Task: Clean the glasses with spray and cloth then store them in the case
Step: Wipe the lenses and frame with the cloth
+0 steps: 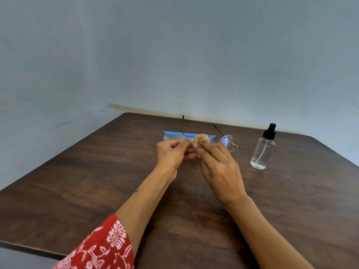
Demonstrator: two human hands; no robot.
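Round glasses [228, 143] with a thin reddish frame are held above the table, their two temples pointing away towards the wall. My left hand [172, 154] pinches the frame at its left end. My right hand [217, 167] pinches a small yellow cloth [201, 139] against the left lens, which is hidden behind it. The right lens is uncovered. A blue glasses case [174, 135] lies open on the table just behind my hands. A clear spray bottle [263, 150] with a black pump stands upright to the right.
The dark wooden table [97, 181] runs up to a grey wall at its far edge. Its left edge slants from the far corner towards me. A red patterned sleeve [103, 247] covers my left upper forearm.
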